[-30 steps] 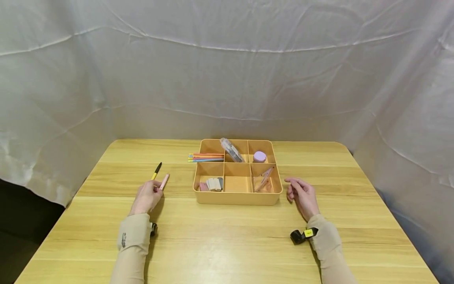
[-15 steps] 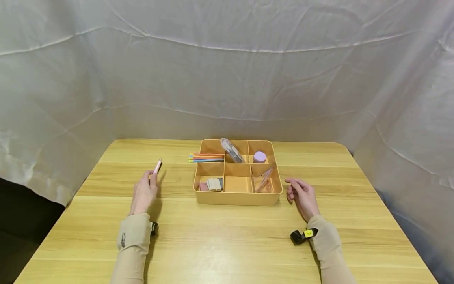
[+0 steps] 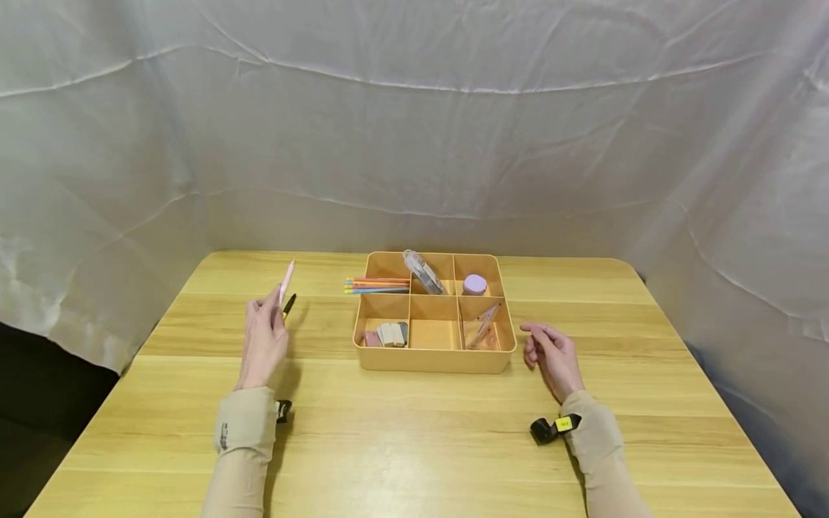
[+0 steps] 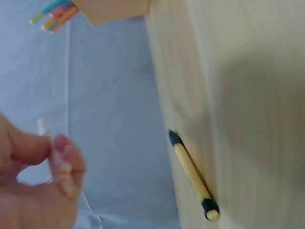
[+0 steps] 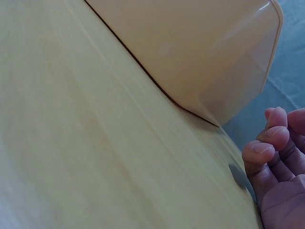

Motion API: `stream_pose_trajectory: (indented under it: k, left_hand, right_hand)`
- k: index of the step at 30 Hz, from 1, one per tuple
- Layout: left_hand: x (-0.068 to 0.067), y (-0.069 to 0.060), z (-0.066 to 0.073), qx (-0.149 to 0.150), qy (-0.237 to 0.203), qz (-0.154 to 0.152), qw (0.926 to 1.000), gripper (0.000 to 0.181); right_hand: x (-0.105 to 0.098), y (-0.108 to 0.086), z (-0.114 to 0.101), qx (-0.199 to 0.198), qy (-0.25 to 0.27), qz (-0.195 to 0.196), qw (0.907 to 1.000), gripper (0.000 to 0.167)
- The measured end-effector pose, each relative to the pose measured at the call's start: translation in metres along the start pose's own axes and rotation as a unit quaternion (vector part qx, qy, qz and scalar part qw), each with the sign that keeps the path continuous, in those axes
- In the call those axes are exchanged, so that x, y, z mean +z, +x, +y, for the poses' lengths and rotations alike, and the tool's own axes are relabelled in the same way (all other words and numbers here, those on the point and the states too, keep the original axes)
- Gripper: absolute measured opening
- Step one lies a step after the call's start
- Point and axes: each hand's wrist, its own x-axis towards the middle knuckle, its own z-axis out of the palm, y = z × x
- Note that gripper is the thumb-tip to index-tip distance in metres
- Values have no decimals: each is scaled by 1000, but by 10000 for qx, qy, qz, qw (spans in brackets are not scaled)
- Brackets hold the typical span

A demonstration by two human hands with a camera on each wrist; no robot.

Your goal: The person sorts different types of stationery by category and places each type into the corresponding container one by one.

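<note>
My left hand (image 3: 264,342) pinches a pale pink pen (image 3: 286,282) between thumb and fingertips, raised above the table with its pointed end away from me. Just right of those fingers, a yellow pen with black ends (image 4: 191,172) lies on the wood. My right hand (image 3: 554,360) rests to the right of an orange divided organizer box (image 3: 434,360). Its fingers are loosely curled and hold nothing; in the right wrist view they are apart from the box wall (image 5: 190,47).
The box holds several coloured pencils (image 3: 377,286) jutting over its left side, a clear case (image 3: 424,273), a round purple item (image 3: 474,285), erasers (image 3: 391,334) and clear pinkish rulers (image 3: 484,325). Grey cloth (image 3: 414,144) hangs behind the table.
My left hand has lifted the pink pen and turned it from slanting right to pointing away, moving slightly forward. The yellow pen stays on the table. The right hand has not moved.
</note>
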Motion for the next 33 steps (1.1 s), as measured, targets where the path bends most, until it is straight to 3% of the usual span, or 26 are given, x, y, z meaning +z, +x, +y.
stream_pose_trajectory:
  k: [2, 4, 7, 10, 12, 14, 18, 20, 23, 28, 33]
  left_hand:
    - [1, 0, 4, 140, -428, 586, 9973, 42]
    - [2, 0, 8, 336, -1011, 1269, 9862, 34]
    - [3, 0, 16, 779, -1990, 2092, 9542, 25]
    - [5, -1, 26, 1271, -2737, 2607, 9171, 19]
    - [6, -3, 34, 1564, -3040, 2785, 8975, 18]
    - [7, -6, 42, 1865, -3238, 2857, 8825, 16]
    - [13, -12, 58, 2415, -3623, 2513, 8644, 13]
    - [18, -15, 65, 2611, -3725, 2247, 8618, 13]
    - [26, -20, 72, 2760, -3647, 1842, 8700, 15]
    - [41, -30, 79, 2992, -2898, 1214, 9010, 22]
    - [54, -39, 85, 3221, -2088, 438, 9223, 25]
  right_hand:
    - [-1, 0, 0, 1, -4, -9, 10000, 27]
    - [-1, 0, 1, -7, -5, -1, 10000, 28]
    - [-1, 1, 0, -9, -7, -43, 10000, 33]
    - [-1, 1, 0, -10, -8, -32, 10000, 35]
    - [-1, 1, 0, -7, -20, -30, 10000, 37]
    - [-1, 1, 0, -10, -38, -1, 10000, 39]
    - [0, 0, 0, 3, -34, 7, 10000, 33]
    - [-1, 0, 0, 5, -24, -1, 10000, 31]
    - [-1, 0, -1, 8, -32, -37, 10000, 33]
    - [-1, 1, 0, 13, -21, -74, 10000, 30]
    - [-1, 1, 1, 24, 17, -51, 10000, 26]
